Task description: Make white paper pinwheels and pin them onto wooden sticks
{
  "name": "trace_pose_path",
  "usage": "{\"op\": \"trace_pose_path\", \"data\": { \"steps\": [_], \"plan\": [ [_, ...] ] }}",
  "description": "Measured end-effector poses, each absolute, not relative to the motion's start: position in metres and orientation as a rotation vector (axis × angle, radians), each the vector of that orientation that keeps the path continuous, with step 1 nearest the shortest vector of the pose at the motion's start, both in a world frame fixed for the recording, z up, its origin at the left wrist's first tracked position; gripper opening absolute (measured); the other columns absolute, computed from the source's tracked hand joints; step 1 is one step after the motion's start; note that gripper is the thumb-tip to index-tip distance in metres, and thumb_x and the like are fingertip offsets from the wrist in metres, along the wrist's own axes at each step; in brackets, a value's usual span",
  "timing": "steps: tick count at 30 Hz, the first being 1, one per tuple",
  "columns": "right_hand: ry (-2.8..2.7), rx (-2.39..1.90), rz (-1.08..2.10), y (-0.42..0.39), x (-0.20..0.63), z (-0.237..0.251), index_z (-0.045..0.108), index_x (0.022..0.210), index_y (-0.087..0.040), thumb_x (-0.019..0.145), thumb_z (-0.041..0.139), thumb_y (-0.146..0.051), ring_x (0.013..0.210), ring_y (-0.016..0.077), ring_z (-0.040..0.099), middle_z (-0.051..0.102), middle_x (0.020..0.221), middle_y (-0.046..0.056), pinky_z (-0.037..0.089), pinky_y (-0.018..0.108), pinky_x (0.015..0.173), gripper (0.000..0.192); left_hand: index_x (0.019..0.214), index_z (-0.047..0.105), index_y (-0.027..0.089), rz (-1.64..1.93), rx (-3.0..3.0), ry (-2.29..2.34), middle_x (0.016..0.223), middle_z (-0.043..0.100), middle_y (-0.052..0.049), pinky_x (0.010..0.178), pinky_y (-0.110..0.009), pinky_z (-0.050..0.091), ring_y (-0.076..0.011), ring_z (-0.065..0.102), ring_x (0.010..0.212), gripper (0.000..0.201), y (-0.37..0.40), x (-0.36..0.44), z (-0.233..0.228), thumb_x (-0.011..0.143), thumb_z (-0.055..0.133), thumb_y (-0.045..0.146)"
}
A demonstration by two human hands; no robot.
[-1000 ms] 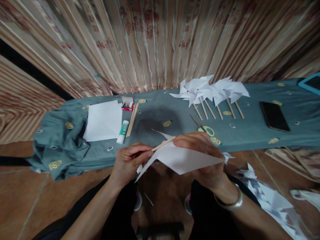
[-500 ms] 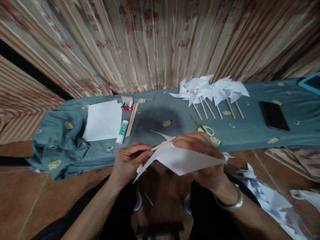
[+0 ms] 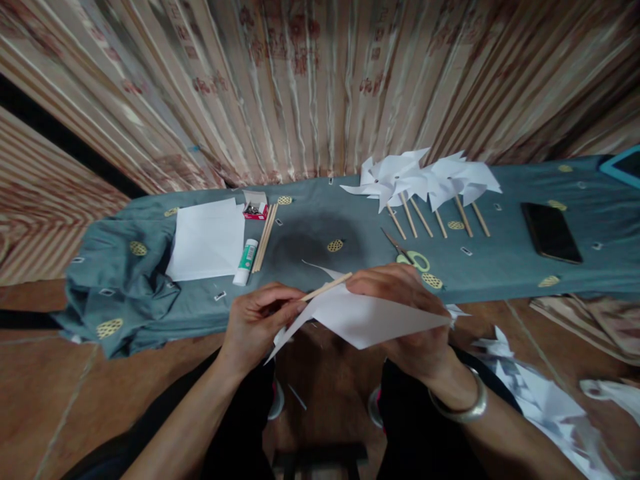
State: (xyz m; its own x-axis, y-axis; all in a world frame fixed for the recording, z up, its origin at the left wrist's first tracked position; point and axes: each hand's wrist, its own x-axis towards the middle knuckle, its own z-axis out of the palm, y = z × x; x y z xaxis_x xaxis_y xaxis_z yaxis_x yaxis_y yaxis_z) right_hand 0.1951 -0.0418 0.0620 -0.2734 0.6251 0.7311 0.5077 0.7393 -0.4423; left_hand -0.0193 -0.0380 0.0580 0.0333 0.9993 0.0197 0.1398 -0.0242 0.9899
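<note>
In front of the table's near edge, my left hand pinches one end of a thin wooden stick between thumb and fingers. My right hand is closed around a white paper pinwheel, its palm and several fingers hidden behind the blades. The stick's other end meets the paper beside my right fingers. How the two are joined there is hidden. Just beyond my right hand lie scissors with green handles.
On the green cloth lie a paper stack, a glue stick, loose wooden sticks, a small box of metal pins, several finished pinwheels and a phone. Paper pieces lie on the floor at right. A curtain hangs behind.
Almost nothing differs. Both hands keep their hold on the stick and the pinwheel, and the view has shifted very slightly.
</note>
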Motion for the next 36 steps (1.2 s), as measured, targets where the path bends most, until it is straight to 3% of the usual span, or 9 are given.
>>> {"op": "trace_pose_path", "data": {
  "steps": [15,36],
  "plan": [
    [-1.930,-0.887,0.161,-0.0431,0.1950,0.0618,0.061,0.109,-0.025,0.086,0.057,-0.018,0.093,0.0206,0.068,0.075,0.097,0.004,0.049,0.039,0.085,0.024,0.065,0.076,0.017,1.111,1.388,1.332,0.063,0.068,-0.004,0.049,-0.019,0.047,-0.0122,0.059,0.055,0.012,-0.0370,-0.0185,0.0606,0.066,0.079,0.029],
    [-1.929,-0.901,0.185,-0.0427,0.1958,0.0614,0.060,0.107,-0.024,0.087,0.059,-0.022,0.090,0.0202,0.069,0.074,0.094,0.003,0.048,0.037,0.082,0.020,0.068,0.077,0.019,1.135,1.457,1.303,0.066,0.070,-0.004,0.055,-0.022,0.048,-0.0141,0.062,0.061,0.008,-0.0371,-0.0200,0.0589,0.070,0.077,0.026]
  ]
}}
